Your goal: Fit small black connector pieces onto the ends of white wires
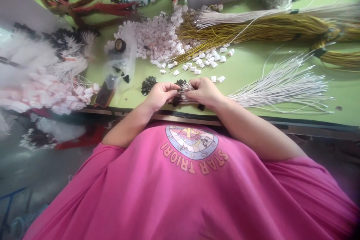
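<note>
A fanned bundle of white wires [278, 86] lies along the front of the green table, its near ends gathered under my right hand [206, 92]. Thumb and fingers of that hand close on several wires close to their tips. My left hand [161, 95] meets it from the other side, fingertips pinched at the wire ends; whatever is between them is too small to make out. Small black pieces [176, 101] show below and behind the fingertips. Just left of my left hand sits a round black cluster [149, 85].
White connectors [157, 35] are heaped behind my hands, some scattered nearer. Yellow wires [253, 30] stretch across the back right. At left are a tape roll [120, 45] on a clear plastic bag, a dark phone-like object [105, 92] and piled white connectors with wires [47, 90].
</note>
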The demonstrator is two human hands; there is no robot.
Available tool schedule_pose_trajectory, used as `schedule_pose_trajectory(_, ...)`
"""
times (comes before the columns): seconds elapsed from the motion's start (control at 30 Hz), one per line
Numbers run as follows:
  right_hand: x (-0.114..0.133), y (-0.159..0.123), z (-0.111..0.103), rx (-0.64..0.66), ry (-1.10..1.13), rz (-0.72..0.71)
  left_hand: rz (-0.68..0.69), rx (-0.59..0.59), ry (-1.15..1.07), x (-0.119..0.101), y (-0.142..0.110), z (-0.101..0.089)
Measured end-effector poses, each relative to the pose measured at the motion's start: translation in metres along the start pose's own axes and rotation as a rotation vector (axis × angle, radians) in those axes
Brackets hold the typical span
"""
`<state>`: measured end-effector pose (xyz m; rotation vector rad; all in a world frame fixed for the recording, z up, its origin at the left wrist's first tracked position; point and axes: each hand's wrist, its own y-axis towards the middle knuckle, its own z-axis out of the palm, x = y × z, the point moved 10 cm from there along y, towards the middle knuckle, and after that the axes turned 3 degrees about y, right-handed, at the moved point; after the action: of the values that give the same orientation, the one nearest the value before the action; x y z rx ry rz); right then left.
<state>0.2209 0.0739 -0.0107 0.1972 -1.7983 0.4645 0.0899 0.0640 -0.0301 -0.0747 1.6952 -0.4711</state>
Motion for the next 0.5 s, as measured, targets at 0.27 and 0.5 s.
schedule_pose_trajectory(0.27,0.003,-0.001,-0.004,-0.042,-0.020,-0.001,0.002,-0.019,0.033,-0.008,-0.002,0.001)
schedule_pose_trajectory(0.5,0.001,-0.001,-0.004,-0.044,-0.020,0.006,0.014,-0.078,0.126,-0.011,-0.005,-0.003)
